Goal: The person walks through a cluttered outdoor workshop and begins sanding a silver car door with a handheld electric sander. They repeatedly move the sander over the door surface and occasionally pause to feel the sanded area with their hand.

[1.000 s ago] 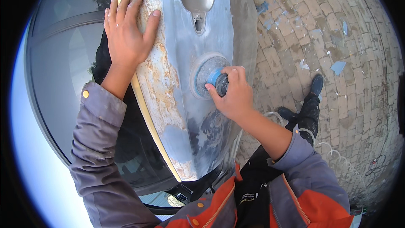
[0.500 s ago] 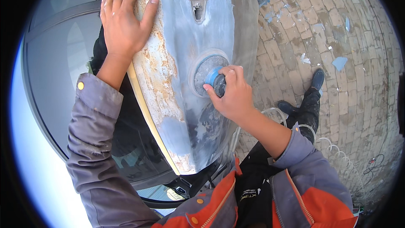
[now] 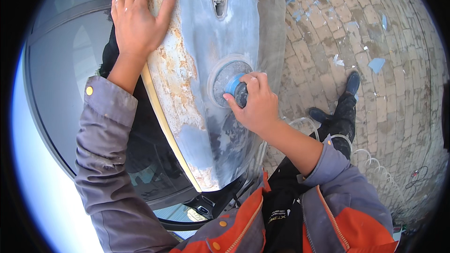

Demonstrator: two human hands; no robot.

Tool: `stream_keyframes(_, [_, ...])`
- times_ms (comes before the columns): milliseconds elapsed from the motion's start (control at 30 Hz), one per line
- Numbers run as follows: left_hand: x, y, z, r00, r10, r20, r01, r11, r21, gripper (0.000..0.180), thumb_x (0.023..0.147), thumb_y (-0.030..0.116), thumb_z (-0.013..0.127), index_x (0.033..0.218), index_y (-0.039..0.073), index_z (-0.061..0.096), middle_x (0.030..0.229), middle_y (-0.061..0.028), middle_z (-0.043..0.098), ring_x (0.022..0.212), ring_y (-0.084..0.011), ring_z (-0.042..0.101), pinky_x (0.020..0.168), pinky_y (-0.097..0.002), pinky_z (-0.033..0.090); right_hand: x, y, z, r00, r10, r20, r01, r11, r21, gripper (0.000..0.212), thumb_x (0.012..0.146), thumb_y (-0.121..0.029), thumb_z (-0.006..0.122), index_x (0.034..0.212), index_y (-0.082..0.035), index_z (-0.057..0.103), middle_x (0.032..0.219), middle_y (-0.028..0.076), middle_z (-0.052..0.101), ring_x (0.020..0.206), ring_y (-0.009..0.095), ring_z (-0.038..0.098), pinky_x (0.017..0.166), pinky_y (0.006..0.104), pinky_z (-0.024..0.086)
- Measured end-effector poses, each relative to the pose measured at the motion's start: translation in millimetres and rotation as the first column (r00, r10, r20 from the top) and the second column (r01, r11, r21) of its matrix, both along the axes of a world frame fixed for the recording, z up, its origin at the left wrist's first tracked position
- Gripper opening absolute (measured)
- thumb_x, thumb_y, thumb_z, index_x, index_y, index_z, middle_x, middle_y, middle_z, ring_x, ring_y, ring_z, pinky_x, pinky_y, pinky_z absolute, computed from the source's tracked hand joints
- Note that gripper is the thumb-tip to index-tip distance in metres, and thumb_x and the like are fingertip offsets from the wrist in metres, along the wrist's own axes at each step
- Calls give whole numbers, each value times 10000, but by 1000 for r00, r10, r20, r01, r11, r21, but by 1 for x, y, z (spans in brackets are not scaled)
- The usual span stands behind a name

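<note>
Blue scrap [image 3: 376, 65] and white scrap [image 3: 337, 60] on brick paving [image 3: 398, 112]

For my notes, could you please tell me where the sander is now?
In the head view, the sander is just above centre, in the right hand, against the car door.

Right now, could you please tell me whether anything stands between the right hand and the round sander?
Nothing visible does: the right hand grips the sander directly by its dark top. The left hand rests apart, farther up the door panel.
</note>
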State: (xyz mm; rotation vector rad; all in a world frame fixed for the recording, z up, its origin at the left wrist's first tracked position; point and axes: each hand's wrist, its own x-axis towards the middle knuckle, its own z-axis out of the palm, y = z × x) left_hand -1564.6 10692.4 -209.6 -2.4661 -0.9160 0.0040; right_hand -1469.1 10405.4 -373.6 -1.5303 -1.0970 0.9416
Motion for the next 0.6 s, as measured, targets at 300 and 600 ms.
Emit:
stream_keyframes(300, [-1,2,-1,1000,-20,14,20,1000,9,621,1035,579,656,1544,224,648,1691,-127,514,1592,-428,396,1327,-565,222,-9,-11,4,999,12,-39,-11,1000,17,568,874,-364,902,1255,-77,593,1233,137,591,976,355,722,712,471,601])
stream_keyframes(600, [-1,2,-2,1000,6,15,-6,1000,9,620,1027,590,661,1536,236,657,1692,-114,515,1606,-414,375,1333,-551,216,-27,-31,7,999,8,-53,-3,995,95,577,841,-358,932,1227,-86,601,1220,134,602,935,344,729,691,445,596])
